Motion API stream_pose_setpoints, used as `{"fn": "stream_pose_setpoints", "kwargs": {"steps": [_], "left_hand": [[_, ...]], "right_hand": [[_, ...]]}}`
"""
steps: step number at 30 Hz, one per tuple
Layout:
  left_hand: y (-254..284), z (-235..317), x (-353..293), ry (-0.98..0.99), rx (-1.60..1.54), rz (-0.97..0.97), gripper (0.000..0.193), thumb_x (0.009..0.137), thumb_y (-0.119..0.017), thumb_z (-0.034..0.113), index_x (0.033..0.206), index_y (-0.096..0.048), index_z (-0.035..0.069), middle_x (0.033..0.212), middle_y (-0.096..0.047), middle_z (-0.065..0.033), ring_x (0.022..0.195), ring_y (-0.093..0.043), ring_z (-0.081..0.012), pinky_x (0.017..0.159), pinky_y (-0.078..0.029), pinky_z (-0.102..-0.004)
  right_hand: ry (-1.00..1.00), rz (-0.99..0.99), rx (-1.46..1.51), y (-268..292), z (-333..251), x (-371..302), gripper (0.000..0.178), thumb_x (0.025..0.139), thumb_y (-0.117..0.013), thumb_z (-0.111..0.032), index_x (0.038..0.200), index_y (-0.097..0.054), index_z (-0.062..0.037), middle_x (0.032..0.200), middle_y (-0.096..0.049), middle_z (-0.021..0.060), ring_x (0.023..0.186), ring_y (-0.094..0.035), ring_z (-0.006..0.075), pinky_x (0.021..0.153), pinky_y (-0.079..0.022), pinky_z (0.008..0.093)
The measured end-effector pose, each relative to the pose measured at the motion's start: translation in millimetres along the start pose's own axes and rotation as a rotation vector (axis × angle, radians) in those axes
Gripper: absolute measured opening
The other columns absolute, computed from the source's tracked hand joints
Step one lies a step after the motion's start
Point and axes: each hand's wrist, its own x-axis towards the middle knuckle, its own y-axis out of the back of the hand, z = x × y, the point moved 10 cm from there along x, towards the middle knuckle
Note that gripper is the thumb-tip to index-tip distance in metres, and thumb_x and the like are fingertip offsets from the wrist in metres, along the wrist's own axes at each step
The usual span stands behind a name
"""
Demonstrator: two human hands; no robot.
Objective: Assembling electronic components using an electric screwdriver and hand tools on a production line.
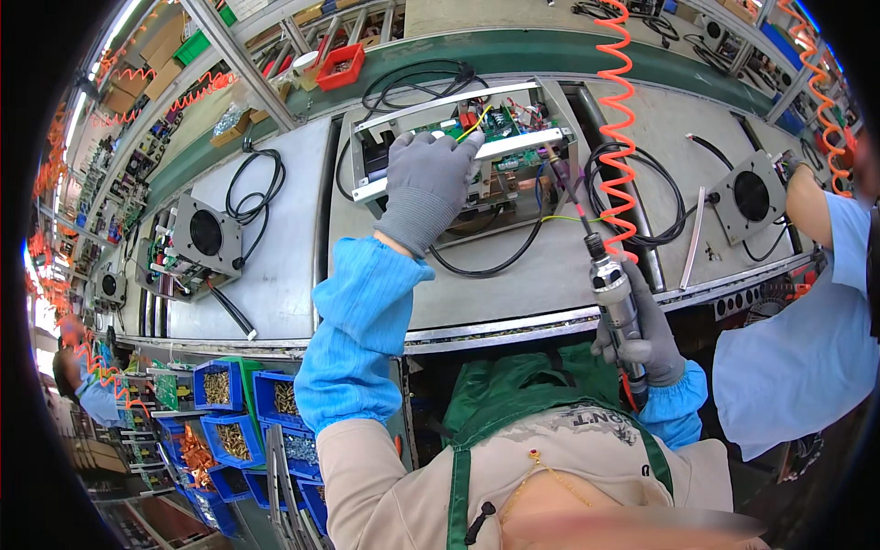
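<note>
**Likely a fastening step: one side steadies, the other drives**

The right grip [646,330] is wrapped around a pneumatic screwdriver [616,291], its bit reaching forward-left to the right end of a front rail [518,144]; whether it meets a screw, I cannot tell. The left grip [429,179] clasps that rail, the open electronics chassis [557,105] lying beneath and beyond it on the bench [550,298]. The next move probably calls for seating the bit squarely while the left grip steadies the chassis.

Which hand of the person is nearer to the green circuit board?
Left. The left hand touches the frame beside the board; the right hand, holding the screwdriver, is farther, toward the body.
</note>
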Motion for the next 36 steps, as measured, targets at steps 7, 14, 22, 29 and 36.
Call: {"fn": "stream_pose_setpoints", "kwargs": {"steps": [7, 14, 22, 29, 36], "left_hand": [[1, -5, 3, -0.056, -0.249, 0.0, 0.038, 0.083, -0.058, 0.009, 0.119, -0.062, 0.016, 0.085, -0.062, -0.0089, 0.076, -0.061, -0.0292, 0.068, -0.05, -0.041], [-2, 2, 7, -0.046, -0.255, -0.023, 0.037, 0.082, -0.06, 0.007, 0.118, -0.063, 0.016, 0.093, -0.064, -0.0092, 0.082, -0.063, -0.0284, 0.071, -0.051, -0.0388], [2, -9, 7, -0.022, -0.445, -0.019, 0.033, 0.085, -0.056, 0.01, 0.116, -0.064, 0.018, 0.091, -0.063, -0.0083, 0.088, -0.062, -0.0272, 0.074, -0.051, -0.0395], [-16, -9, 13, 0.005, -0.468, -0.072, 0.032, 0.088, -0.052, 0.012, 0.117, -0.063, 0.019, 0.092, -0.064, -0.01, 0.086, -0.063, -0.0295, 0.072, -0.051, -0.0402], [-20, -8, 17, 0.014, -0.54, -0.129, 0.033, 0.089, -0.051, 0.012, 0.12, -0.062, 0.019, 0.097, -0.065, -0.0115, 0.086, -0.063, -0.0311, 0.074, -0.051, -0.0407]], "right_hand": [[-0.176, -0.096, -0.053, -23, 17, 7, 0.11, 0.055, -0.063, 0.001, 0.151, -0.012, -0.014, 0.091, -0.056, 0.0107, 0.075, -0.059, 0.0185, 0.069, -0.051, 0.0332], [-0.139, -0.105, -0.038, -25, 18, 7, 0.111, 0.055, -0.064, 0.002, 0.151, -0.011, -0.0134, 0.095, -0.056, 0.0109, 0.076, -0.06, 0.0187, 0.07, -0.05, 0.0336], [-0.136, -0.043, -0.126, -20, 22, 7, 0.119, 0.05, -0.071, -0.019, 0.151, -0.009, -0.0129, 0.083, -0.058, 0.0131, 0.066, -0.062, 0.0206, 0.062, -0.053, 0.0322], [-0.171, -0.051, -0.125, -24, 28, 8, 0.116, 0.051, -0.067, -0.013, 0.151, -0.009, -0.0136, 0.082, -0.058, 0.0138, 0.067, -0.062, 0.0217, 0.061, -0.053, 0.0317], [-0.198, -0.048, -0.133, -37, 24, 17, 0.111, 0.054, -0.064, -0.009, 0.151, -0.012, -0.0164, 0.082, -0.056, 0.0138, 0.067, -0.061, 0.0215, 0.062, -0.054, 0.0339]]}}
